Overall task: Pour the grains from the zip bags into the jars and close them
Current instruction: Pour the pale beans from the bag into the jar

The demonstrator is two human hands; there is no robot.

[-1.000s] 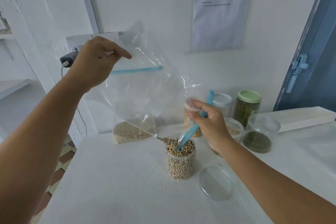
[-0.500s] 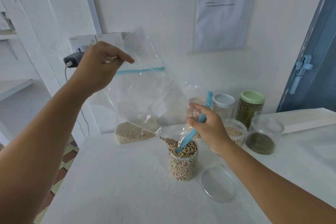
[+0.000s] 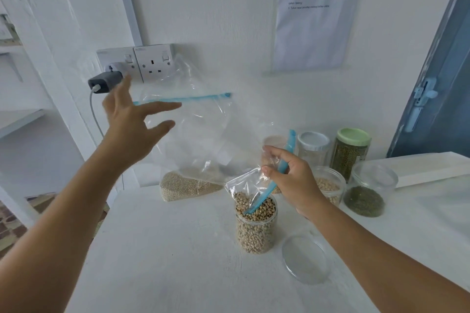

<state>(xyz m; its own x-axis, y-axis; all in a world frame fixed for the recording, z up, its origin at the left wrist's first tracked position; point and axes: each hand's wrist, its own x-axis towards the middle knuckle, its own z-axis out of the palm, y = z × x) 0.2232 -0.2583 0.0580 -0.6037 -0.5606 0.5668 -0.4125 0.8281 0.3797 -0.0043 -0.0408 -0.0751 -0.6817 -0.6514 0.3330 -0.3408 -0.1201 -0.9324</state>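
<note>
Left hand (image 3: 132,122) is raised with fingers spread straight, gripping nothing, just beside the upper part of a clear plastic zip bag with a blue seal strip (image 3: 198,140). Right hand (image 3: 290,180) pinches the bag's blue strip at its lower end, fingers curled around it, holding the bag's mouth over a clear round plastic jar filled to the brim with pale beans (image 3: 255,226) near the middle of the white worktop (image 3: 165,262). Just right of the jar a clear round lid (image 3: 305,259) lies flat. Toward the back edge rest a bag of pale small grains (image 3: 185,185) and several other jars.
</note>
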